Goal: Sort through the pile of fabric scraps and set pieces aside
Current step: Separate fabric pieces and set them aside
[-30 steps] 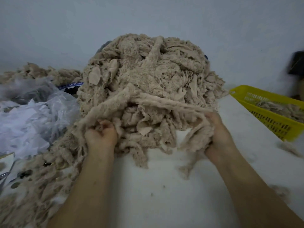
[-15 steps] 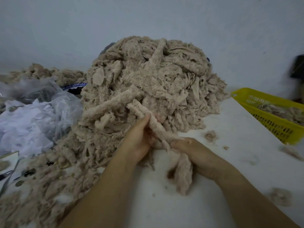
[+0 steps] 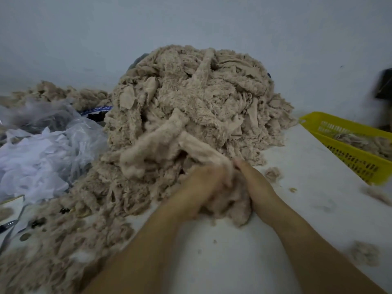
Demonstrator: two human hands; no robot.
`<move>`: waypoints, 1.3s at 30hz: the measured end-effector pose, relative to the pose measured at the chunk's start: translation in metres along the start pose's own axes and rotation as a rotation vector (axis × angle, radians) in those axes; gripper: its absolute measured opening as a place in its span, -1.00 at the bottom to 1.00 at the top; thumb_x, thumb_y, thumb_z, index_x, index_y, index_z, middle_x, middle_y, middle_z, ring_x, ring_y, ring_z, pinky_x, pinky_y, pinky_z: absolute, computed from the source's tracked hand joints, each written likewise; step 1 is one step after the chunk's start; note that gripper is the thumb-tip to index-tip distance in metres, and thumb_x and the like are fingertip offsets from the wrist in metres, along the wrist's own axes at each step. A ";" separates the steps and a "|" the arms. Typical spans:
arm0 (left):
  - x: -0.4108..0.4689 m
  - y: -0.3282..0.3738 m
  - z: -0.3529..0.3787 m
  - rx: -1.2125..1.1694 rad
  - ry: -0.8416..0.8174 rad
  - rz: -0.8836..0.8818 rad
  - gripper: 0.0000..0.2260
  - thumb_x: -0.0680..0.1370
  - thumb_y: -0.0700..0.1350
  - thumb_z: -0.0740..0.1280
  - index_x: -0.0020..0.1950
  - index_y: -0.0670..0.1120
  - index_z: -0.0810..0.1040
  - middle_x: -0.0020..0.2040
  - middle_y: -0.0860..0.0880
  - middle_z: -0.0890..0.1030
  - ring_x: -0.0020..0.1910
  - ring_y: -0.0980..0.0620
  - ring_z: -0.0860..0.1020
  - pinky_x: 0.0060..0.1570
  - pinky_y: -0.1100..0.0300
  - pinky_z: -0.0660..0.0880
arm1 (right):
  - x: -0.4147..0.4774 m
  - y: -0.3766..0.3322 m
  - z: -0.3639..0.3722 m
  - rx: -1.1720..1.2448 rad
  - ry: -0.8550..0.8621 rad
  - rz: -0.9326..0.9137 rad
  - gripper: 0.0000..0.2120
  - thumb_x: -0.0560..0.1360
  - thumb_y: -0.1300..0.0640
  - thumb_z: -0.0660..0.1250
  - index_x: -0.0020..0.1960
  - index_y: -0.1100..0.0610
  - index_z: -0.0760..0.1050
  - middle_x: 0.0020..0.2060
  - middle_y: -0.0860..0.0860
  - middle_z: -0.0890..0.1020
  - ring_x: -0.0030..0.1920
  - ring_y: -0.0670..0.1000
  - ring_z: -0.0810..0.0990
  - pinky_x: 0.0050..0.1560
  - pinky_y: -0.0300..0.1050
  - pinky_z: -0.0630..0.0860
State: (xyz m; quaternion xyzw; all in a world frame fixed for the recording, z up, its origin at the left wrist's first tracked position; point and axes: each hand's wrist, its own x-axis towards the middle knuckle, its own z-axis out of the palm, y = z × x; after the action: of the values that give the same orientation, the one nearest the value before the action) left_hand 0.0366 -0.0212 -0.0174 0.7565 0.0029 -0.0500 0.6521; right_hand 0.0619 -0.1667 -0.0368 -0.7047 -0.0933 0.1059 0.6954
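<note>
A white counter [image 3: 233, 262] runs up to a pale wall. At its middle, against the wall, the pile of fabric scraps [image 3: 197, 102] rises in a beige, fuzzy mound. More beige scraps spill down its left side in a low spread [image 3: 53, 251] that reaches the near left corner, with a few small dark bits lying among them. A clear plastic bag [image 3: 42, 158] of white pieces slumps left of the pile, touching it. Behind the bag lies a smaller heap [image 3: 70, 96] of the same beige stuff. A yellow basket [image 3: 350, 158] with scraps inside sits at the right, well apart from the pile.

Both forearms reach in across the bare counter to the pile's near foot. A fleece strip [image 3: 169, 141] runs from the mound down into the hands. The left hand [image 3: 203, 187], blurred, has its grip curled over the strip's bunched end. The right hand [image 3: 254, 183] lies against the same bunch, fingers buried in the fleece; how far its grip is closed cannot be told. A loose tuft [image 3: 272, 174] rests just right of it.
</note>
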 end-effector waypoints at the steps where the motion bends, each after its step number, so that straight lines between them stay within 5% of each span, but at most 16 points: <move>1: -0.006 -0.003 0.012 0.123 -0.148 0.024 -0.69 0.46 -0.04 0.29 -0.50 0.03 0.55 -0.56 0.08 0.48 -0.62 0.16 0.39 -0.59 0.37 0.29 | -0.001 -0.001 -0.002 0.028 -0.014 0.004 -0.59 0.38 -0.43 0.33 -0.05 -0.15 0.69 -0.16 -0.17 0.72 -0.16 -0.22 0.67 -0.15 -0.32 0.57; 3: -0.006 -0.009 0.023 0.160 -0.190 0.068 -0.60 0.56 -0.08 0.29 -0.50 0.03 0.47 -0.55 0.11 0.45 -0.60 0.19 0.34 -0.57 0.36 0.28 | -0.003 -0.002 -0.004 0.087 -0.028 0.012 -0.74 0.36 -0.36 0.35 -0.15 -0.24 0.69 -0.23 -0.19 0.72 -0.24 -0.23 0.68 -0.32 -0.39 0.54; 7: 0.002 -0.010 0.009 0.145 0.049 0.181 -0.63 0.63 -0.02 0.28 -0.38 0.02 0.36 -0.49 0.13 0.36 -0.49 0.17 0.31 -0.44 0.29 0.28 | -0.001 -0.002 0.000 -0.014 0.041 -0.063 -0.91 0.59 -0.05 0.30 0.00 -0.15 0.59 -0.14 -0.22 0.71 -0.11 -0.23 0.67 -0.24 -0.42 0.53; 10: 0.000 -0.015 0.009 0.212 0.059 0.256 -0.63 0.64 0.00 0.26 -0.37 0.01 0.33 -0.49 0.14 0.32 -0.48 0.18 0.30 -0.46 0.33 0.24 | 0.002 0.000 0.002 -0.029 0.143 -0.096 -0.85 0.63 -0.01 0.25 -0.02 -0.11 0.60 -0.13 -0.15 0.71 -0.09 -0.16 0.68 -0.15 -0.28 0.58; 15: 0.002 -0.015 0.006 0.143 0.098 0.324 -0.60 0.52 0.19 0.25 -0.42 0.00 0.31 -0.47 0.12 0.32 -0.45 0.13 0.34 -0.41 0.29 0.26 | 0.008 -0.001 -0.008 0.300 0.231 -0.020 -0.75 0.63 -0.01 0.23 0.15 0.05 0.62 -0.01 0.02 0.73 0.03 0.00 0.71 -0.03 -0.08 0.62; 19: 0.004 -0.010 0.002 -0.026 0.143 0.097 -0.61 0.31 0.36 0.23 -0.46 0.06 0.51 -0.50 0.14 0.50 -0.46 0.15 0.53 -0.33 0.26 0.45 | 0.010 -0.002 -0.009 0.431 0.240 0.007 -0.69 0.65 -0.04 0.20 0.16 0.10 0.63 0.01 0.06 0.73 0.02 0.01 0.71 -0.20 -0.17 0.64; 22: 0.005 -0.008 0.002 -0.150 0.091 -0.081 -0.74 0.25 0.40 0.25 -0.31 0.33 0.64 -0.34 0.19 0.68 -0.22 0.17 0.66 -0.25 0.20 0.55 | 0.010 -0.002 -0.007 0.482 0.194 0.001 -0.69 0.66 -0.01 0.18 0.19 0.12 0.61 0.06 0.07 0.72 0.08 0.02 0.69 -0.09 -0.14 0.65; 25: 0.003 -0.007 0.004 -0.114 0.020 0.048 -0.60 0.30 0.59 0.19 -0.03 0.48 0.61 0.04 0.31 0.67 0.16 0.25 0.59 0.18 0.24 0.49 | 0.007 -0.003 -0.004 0.408 0.149 -0.037 -0.71 0.64 0.05 0.21 0.06 0.12 0.69 0.04 0.09 0.72 0.08 0.03 0.69 -0.04 -0.13 0.63; 28: 0.001 -0.009 0.007 -0.076 -0.040 0.192 -0.69 0.45 0.41 0.32 0.12 0.37 0.61 0.11 0.36 0.63 0.11 0.39 0.57 0.07 0.46 0.48 | 0.001 -0.002 0.000 0.250 0.125 -0.065 -0.73 0.60 0.10 0.26 -0.14 -0.02 0.71 -0.10 0.02 0.74 -0.06 -0.06 0.72 -0.12 -0.19 0.61; 31: 0.005 -0.011 0.004 -0.157 0.060 0.169 -0.92 0.54 0.17 0.38 -0.02 0.36 0.64 0.00 0.31 0.68 0.00 0.34 0.63 -0.06 0.45 0.51 | -0.001 -0.002 0.002 0.128 0.114 -0.075 -0.63 0.60 0.12 0.24 -0.25 -0.19 0.67 -0.23 -0.14 0.72 -0.15 -0.18 0.69 -0.21 -0.29 0.59; 35: 0.008 -0.009 0.003 -0.412 0.121 -0.016 -0.79 0.57 0.08 0.36 0.06 0.03 0.72 0.03 -0.03 0.73 0.07 0.00 0.69 0.17 0.04 0.57 | 0.000 -0.001 0.003 0.038 0.168 -0.046 -0.76 0.60 0.05 0.22 -0.15 -0.04 0.62 -0.12 0.01 0.70 -0.08 -0.07 0.68 -0.09 -0.14 0.62; 39: 0.009 -0.006 0.000 -0.509 0.139 -0.047 -0.72 0.53 0.15 0.35 0.01 0.02 0.75 0.03 -0.08 0.73 0.04 -0.02 0.70 0.16 0.01 0.55 | 0.000 -0.002 0.001 -0.011 0.269 -0.077 -0.75 0.54 -0.26 0.24 -0.02 -0.17 0.62 -0.14 -0.25 0.68 -0.04 -0.23 0.63 -0.03 -0.21 0.51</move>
State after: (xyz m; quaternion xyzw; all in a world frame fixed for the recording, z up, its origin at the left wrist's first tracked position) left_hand 0.0451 -0.0211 -0.0240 0.5695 0.0777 -0.0105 0.8183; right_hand 0.0615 -0.1661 -0.0352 -0.7121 -0.0265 -0.0168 0.7014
